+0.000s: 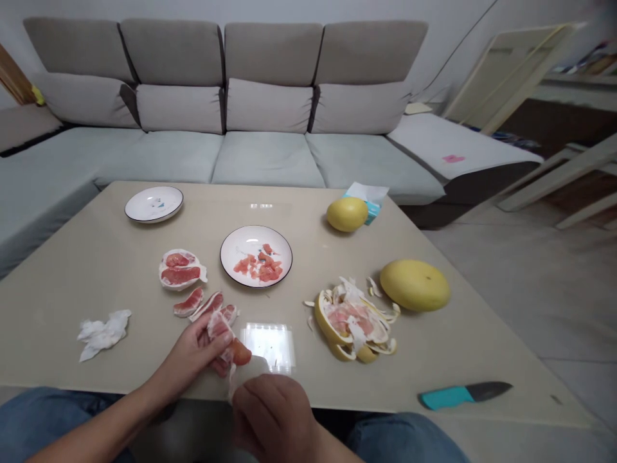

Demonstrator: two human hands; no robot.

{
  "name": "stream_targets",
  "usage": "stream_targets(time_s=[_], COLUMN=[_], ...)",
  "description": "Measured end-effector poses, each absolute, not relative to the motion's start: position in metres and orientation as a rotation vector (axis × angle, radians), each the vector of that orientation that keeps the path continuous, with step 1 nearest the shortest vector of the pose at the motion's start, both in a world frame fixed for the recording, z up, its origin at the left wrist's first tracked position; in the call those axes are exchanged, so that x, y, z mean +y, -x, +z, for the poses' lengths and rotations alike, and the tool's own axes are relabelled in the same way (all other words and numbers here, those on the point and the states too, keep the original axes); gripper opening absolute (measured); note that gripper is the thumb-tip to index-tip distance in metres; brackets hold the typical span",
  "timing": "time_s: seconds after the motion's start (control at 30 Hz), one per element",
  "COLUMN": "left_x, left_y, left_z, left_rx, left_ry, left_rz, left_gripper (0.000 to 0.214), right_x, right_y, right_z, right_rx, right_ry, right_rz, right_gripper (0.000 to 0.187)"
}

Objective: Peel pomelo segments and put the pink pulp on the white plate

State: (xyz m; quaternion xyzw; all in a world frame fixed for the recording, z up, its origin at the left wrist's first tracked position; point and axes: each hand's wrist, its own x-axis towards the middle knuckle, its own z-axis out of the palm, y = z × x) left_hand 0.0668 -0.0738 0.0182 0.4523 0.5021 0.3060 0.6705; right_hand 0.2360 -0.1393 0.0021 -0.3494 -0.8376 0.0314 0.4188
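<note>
Tabletop (106, 257): pale, glossy surface carrying the fruit; juice spilled along its near edge could leave it slick.
Right hand (277, 408): low at the near edge, right of the left hand, fingers curled; whether they pinch the pale membrane (232, 379) cannot be told, as the back of the hand hides the fingertips. A sharp pull here might tear flesh away.
Left hand (205, 341): left of the middle of the near edge, thumb and fingers closed on the fruit segment (220, 326); too tight a squeeze could crush it.
Opened rind (330, 331): right of centre, toward the near edge, heaped with pith; a passing forearm could scatter the scraps.
Knife (456, 395): toward the near right corner, turquoise handle close to the near edge, bare blade aimed at the right edge; an elbow might knock it off or meet the blade.
Central plate (243, 236): near the middle of the surface, bearing red flesh pieces (265, 267); a bump could spill them.
Yellow fruit (414, 285): whole, near the right edge; being rounded, it could roll off if struck.
Fruit segment: above the near edge, partly skinned; its exposed pulp, poorly supported, could break and drop.
</note>
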Motion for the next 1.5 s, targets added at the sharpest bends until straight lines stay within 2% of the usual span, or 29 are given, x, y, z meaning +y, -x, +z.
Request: stream_targets(time_s=[0.17, 0.37, 0.77, 0.97, 1.23, 1.33, 1.5], left_x=[-0.073, -0.065, -0.054, -0.054, -0.055, -0.059, -0.068], left_y=[-0.068, -0.063, -0.054, -0.05, -0.049, -0.051, -0.055], left_z=[0.022, 0.017, 0.014, 0.015, 0.026, 0.025, 0.023], left_rx=[1.142, 1.111, 0.998, 0.877, 0.864, 0.887, 0.941], left_ry=[-0.879, -0.654, -0.402, -0.303, -0.241, -0.363, -0.484], left_rz=[0.789, 0.925, 0.949, 0.879, 0.841, 0.864, 0.8], left_gripper=[0.032, 0.05, 0.021, 0.022, 0.018, 0.026, 0.042], right_x=[-0.137, -0.132, -0.115, -0.106, -0.093, -0.088, -0.08], right_y=[-0.235, -0.241, -0.267, -0.278, -0.304, -0.322, -0.358], right_z=[-0.001, 0.003, 0.016, 0.025, 0.036, 0.036, 0.033], right_rx=[-2.076, -2.03, -1.873, -1.696, -1.536, -1.478, -1.456], right_ry=[0.93, 0.982, 1.116, 1.213, 1.422, 1.487, 1.559], right_rz=[0.148, 0.252, 0.36, 0.473, 0.421, 0.422, 0.184], right_gripper=[0.015, 0.016, 0.016, 0.015, 0.011, 0.01, 0.018])
